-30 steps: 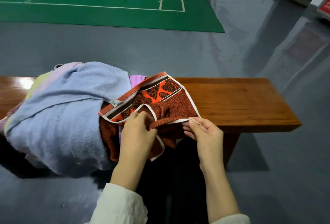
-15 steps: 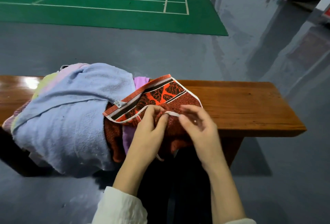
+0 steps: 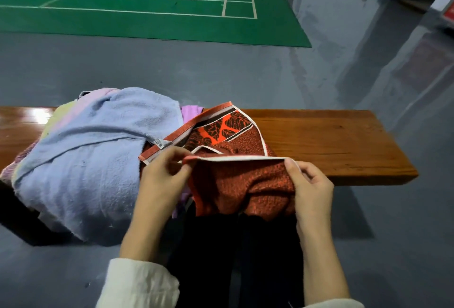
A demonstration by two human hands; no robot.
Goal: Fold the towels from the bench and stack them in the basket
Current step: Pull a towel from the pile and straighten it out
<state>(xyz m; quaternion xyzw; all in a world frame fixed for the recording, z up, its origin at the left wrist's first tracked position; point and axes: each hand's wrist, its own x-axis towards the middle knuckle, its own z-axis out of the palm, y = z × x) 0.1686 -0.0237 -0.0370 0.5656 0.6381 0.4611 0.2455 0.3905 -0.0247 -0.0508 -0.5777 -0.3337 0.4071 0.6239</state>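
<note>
Left hand (image 3: 162, 180) pinches one end of the rust-orange towel's (image 3: 240, 182) white-trimmed edge. Right hand (image 3: 312, 187) pinches the other end, with the edge pulled straight between them. Lower part of the towel hangs off the near side of the counter (image 3: 331, 140); its patterned end lies on the counter top against the blue towel (image 3: 93, 150). Blue towel is heaped on a pile at left and drapes over the front; a purple towel (image 3: 190, 112) peeks out behind. Basket not in view.

Risks, my call: the patterned end may be tucked under the blue towel (hard to tell), so lifting could drag the pile onto the floor. Both pinches look shallow, so the trim could slip and the fold go crooked.
</note>
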